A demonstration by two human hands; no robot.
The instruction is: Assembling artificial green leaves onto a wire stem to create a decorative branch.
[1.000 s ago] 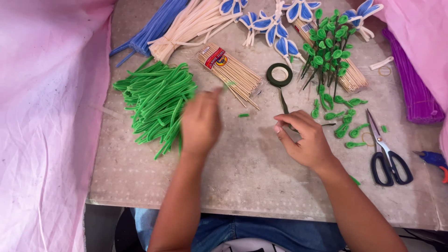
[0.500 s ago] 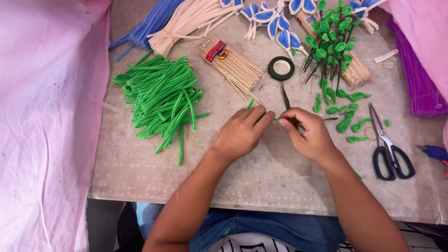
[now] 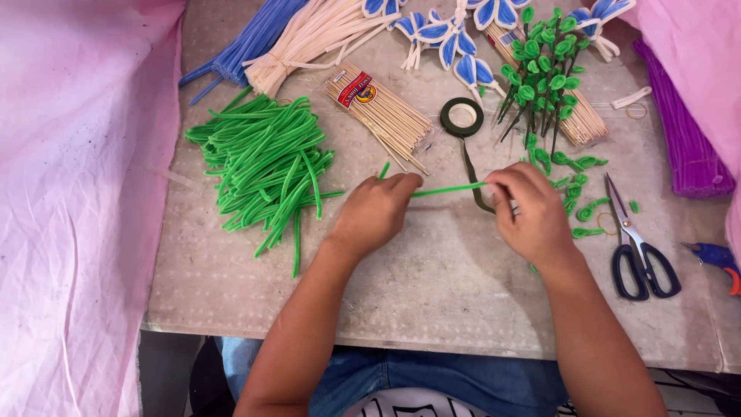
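Pinching a green stem (image 3: 448, 189) at both ends, I held it level just above the table (image 3: 432, 286). My left hand (image 3: 376, 210) had its fingers pressed together on the near-left end, whose tip poked out above the knuckles; my right hand (image 3: 531, 210) curled shut around the other end, where a dark green tape strip (image 3: 472, 181) ran in from the roll (image 3: 461, 117) lying beyond the fingertips.

I judged the stem light, fuzzy and easily bent, probably wire-cored, so it should hold a bend and grip well. The ends seemed the best holds, leaving the middle free. The tape looked thin, limp and likely tacky, apt to twist if slack.

Beyond my left fingers lay a loose heap of green stems (image 3: 266, 162), soft and tangled; past it, a blue bundle (image 3: 247, 42) and a cream bundle (image 3: 316, 38), both tied. A sheaf of thin wooden sticks (image 3: 382, 116), stiff and smooth, lay between the heap and the roll. Beyond my right fingers stood small green leaf loops on dark stalks (image 3: 544, 77), with blue-and-white petals (image 3: 448, 38) behind. Right of that hand lay scissors (image 3: 637, 247), hard-edged, with black handles. Pink cloth (image 3: 77, 193) draped the left side.
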